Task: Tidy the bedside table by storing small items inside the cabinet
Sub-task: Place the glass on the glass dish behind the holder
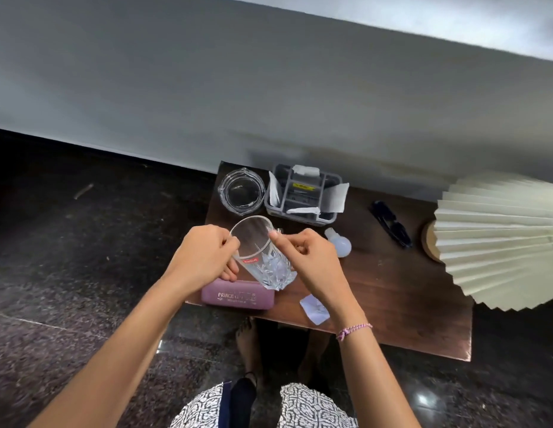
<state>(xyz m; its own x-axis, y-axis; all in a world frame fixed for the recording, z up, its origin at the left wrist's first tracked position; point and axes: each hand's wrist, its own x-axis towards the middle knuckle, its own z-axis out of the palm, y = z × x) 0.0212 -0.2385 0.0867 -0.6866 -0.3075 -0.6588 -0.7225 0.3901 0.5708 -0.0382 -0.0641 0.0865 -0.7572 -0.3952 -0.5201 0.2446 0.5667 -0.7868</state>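
Cut-glass tumbler is held tilted above the front-left corner of the wooden table, gripped by the left hand and pinched at the rim by the right hand.

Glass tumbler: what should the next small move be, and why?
Probably carry the glass tumbler away from the tabletop toward the cabinet, not in view: left hand grips its side, right hand holds its rim, and it is tilted above the pink case.
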